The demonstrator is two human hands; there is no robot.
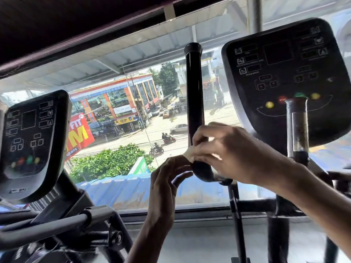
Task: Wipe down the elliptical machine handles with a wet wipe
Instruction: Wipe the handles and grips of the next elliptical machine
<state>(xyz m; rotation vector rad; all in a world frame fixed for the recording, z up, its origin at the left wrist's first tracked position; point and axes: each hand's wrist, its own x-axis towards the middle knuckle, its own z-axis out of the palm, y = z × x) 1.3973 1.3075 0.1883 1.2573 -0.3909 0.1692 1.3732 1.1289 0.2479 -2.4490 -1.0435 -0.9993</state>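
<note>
Wide window (121, 103) across the whole view, and through it a sunlit street with a colourful building, cars and motorbikes. On the right stands the big dark console (284, 73) of the elliptical, its display blank, with yellow, red and green buttons along the lower edge. At the left edge is a second console (30, 141) of the same kind, on the neighbouring machine, angled inward.

Dead centre is the one that matters: the tall black handle (194, 88), upright against the glass, capped at the top and bending at its lower end. Over by the right console there's a shorter post (298, 128) with a metallic band on it.

Now the hands. The right hand (228, 150) reaches in from the right, and its grip is closed round the lower part of the handle just above the bend, fingers curled over it. The left hand (163, 185) comes up from below, just beside the bend, fingers curled toward it. Whether that grip is actually holding anything, I cannot tell.

And the wet wipe (188, 155): it's a pale scrap poking out at the left edge of the right hand, pressed against the handle under those fingers, with the left fingertips right next to it.
</note>
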